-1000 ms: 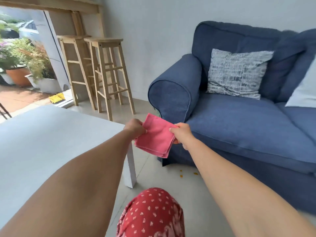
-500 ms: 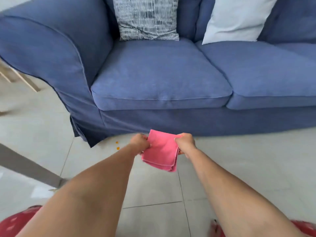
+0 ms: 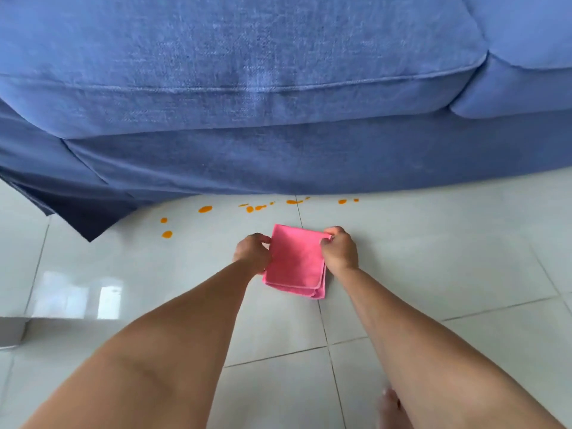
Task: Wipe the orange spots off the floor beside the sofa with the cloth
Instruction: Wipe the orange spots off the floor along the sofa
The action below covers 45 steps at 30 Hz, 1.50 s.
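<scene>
A folded pink cloth (image 3: 296, 261) is held between both hands just above the pale tiled floor (image 3: 433, 258). My left hand (image 3: 252, 252) pinches its left edge and my right hand (image 3: 340, 249) pinches its upper right corner. Several orange spots (image 3: 205, 209) lie scattered on the tiles in a line along the foot of the blue sofa (image 3: 247, 103), a little beyond the cloth. Two more orange spots (image 3: 166, 234) sit to the left near the sofa's hanging corner. The cloth is apart from all the spots.
The sofa's skirt fills the upper half of the view and its corner (image 3: 89, 233) hangs down at the left. A white table leg (image 3: 12, 331) stands at the left edge. My bare foot (image 3: 391, 407) shows at the bottom right.
The view has dropped close to the floor at the sofa's foot. Both hands have come down with the cloth, and the orange spots now lie right in front of it.
</scene>
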Tool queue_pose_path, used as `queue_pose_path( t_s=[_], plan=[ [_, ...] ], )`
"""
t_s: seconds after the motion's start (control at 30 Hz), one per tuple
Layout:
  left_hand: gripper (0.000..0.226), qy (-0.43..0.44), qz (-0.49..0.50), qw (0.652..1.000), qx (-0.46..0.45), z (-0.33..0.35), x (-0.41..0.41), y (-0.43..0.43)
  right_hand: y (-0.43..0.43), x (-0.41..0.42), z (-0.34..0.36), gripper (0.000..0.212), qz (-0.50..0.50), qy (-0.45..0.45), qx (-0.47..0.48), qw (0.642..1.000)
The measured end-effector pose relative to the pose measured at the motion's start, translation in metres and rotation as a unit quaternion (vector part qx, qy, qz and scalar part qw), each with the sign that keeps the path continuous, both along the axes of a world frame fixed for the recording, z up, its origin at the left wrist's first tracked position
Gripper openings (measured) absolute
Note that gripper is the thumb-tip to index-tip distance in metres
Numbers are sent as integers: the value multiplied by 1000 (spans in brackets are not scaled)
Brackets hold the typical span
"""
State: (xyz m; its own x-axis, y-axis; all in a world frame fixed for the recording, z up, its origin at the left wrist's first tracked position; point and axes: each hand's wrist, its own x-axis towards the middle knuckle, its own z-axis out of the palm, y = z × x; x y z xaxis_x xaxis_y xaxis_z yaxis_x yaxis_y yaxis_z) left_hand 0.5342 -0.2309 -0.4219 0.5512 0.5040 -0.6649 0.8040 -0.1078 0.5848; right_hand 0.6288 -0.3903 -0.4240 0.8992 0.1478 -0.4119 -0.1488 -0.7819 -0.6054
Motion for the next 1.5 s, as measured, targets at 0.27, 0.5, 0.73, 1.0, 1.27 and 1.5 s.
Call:
queue_pose_path(
  t_s=[0.27,0.5,0.73,1.0,1.27,1.5],
  plan=[
    [43,-42,-143,921,359,-40,-6,3,6,-69,-58,78,350,-211,-141,902],
    [56,-71,-266,891,362,-67,-5,0,-31,-67,-89,72,306,-219,-199,905],
    [67,-7,-272,874,401,-93,-7,-6,-90,-2,-77,81,142,-178,-291,929],
    [68,-34,-240,871,428,-101,-9,-9,-58,101,-92,71,0,-155,-265,952],
    [68,-39,-240,870,429,-100,-8,-9,31,115,-90,57,129,-189,-244,942],
    [68,-37,-243,871,425,-100,-8,-8,-30,55,-91,71,321,-231,-230,889]
  ],
)
